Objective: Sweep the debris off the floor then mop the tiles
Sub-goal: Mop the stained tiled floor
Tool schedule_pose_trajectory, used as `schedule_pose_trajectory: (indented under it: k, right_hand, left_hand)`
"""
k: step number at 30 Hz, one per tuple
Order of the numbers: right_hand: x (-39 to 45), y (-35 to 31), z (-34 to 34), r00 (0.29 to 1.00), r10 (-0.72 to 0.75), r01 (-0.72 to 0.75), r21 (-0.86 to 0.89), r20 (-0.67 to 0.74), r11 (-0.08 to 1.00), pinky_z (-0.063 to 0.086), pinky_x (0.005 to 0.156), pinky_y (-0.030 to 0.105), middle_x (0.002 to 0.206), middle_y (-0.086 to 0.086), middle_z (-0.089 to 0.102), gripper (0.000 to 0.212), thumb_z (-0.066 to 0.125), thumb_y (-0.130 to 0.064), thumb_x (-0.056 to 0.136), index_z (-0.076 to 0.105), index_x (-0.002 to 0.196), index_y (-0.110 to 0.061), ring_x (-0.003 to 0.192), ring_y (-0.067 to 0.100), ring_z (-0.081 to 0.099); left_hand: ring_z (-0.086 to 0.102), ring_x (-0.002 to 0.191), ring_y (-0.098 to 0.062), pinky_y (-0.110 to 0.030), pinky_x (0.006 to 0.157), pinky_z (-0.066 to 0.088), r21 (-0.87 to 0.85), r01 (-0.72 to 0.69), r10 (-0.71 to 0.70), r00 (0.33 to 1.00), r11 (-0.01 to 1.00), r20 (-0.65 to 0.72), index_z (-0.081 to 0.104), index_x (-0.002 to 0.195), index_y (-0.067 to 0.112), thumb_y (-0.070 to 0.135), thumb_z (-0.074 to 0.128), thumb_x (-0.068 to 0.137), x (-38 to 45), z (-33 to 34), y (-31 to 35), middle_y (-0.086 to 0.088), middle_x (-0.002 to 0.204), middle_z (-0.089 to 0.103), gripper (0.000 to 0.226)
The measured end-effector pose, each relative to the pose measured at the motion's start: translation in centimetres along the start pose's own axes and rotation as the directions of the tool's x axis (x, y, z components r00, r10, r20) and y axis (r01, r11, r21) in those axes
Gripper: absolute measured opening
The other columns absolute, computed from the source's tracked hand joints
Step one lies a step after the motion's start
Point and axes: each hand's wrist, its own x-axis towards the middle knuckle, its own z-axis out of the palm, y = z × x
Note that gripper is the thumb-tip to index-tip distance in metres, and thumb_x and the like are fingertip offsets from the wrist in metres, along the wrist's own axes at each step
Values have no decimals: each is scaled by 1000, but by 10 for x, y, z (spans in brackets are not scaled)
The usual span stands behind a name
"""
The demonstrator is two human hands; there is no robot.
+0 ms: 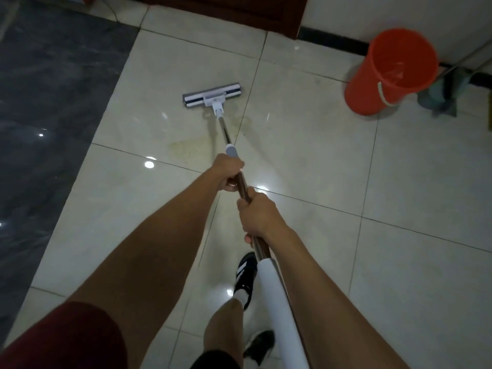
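Both bare arms reach forward; the left hand grips farther out, the right hand grips nearer the body.

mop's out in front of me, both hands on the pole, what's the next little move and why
Probably draw the mop head back toward you over the yellowish stain. The head sits flat on the tile beyond the stain, which lies between it and your feet, left of the pole. Your left hand and right hand both grip the pole, so a straight pull should wipe it.
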Motion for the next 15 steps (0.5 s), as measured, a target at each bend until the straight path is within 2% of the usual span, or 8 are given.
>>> schedule_pose_trajectory:
  k: [4, 7, 10, 11, 13, 15]
  right_hand:
    - [-11, 22, -7, 999, -38, 39, -102, 13, 994, 51, 45, 28, 96, 9, 62, 26, 40, -26, 102, 49, 125, -16, 54, 20, 60]
    - [-21, 49, -14, 998, -53, 60, -194, 41, 979, 38, 40, 16, 90, 3, 58, 32, 41, -22, 103, 45, 134, -14, 59, 9, 54]
    - [-44, 92, -31, 997, -37, 50, -231, 61, 972, 36, 36, 11, 83, -1, 52, 36, 41, -20, 104, 40, 140, -15, 58, 7, 52]
    - [-54, 107, -36, 997, -36, 51, -234, 69, 971, 42, 41, 12, 84, 0, 53, 38, 41, -20, 104, 39, 141, -15, 61, 9, 55]
    - [-76, 140, -50, 996, -32, 50, -224, 85, 973, 59, 63, 27, 94, 5, 58, 39, 42, -21, 104, 37, 142, -16, 71, 17, 63]
    - [-100, 174, -66, 993, -38, 62, -225, 108, 973, 62, 71, 40, 97, 7, 60, 36, 43, -21, 104, 38, 140, -18, 74, 21, 65]
  left_hand:
    - [64, 64, -27, -29, 34, 49, 74, 49, -44, 997, 996, -64, 58, 101, 0, 16, 60, 95, -18, 22, -6, -18, 83, 66, 16]
    - [65, 62, -28, -30, 35, 49, 97, 84, -77, 994, 992, -79, 58, 98, -1, 15, 59, 95, -32, 41, -19, -19, 82, 67, 16]
    - [66, 61, -29, -32, 36, 50, 97, 114, -105, 990, 989, -91, 58, 99, -1, 15, 58, 95, -58, 77, -43, -20, 82, 67, 17]
    - [66, 61, -29, -33, 37, 51, 88, 124, -117, 989, 988, -86, 59, 99, -2, 15, 58, 95, -68, 91, -52, -20, 83, 67, 17]
    - [66, 60, -29, -33, 38, 52, 54, 146, -142, 987, 988, -77, 61, 99, -3, 15, 58, 94, -91, 118, -72, -21, 86, 69, 18]
    - [66, 60, -29, -32, 39, 52, 35, 162, -159, 984, 986, -77, 62, 99, -4, 15, 58, 95, -117, 145, -93, -21, 87, 70, 19]
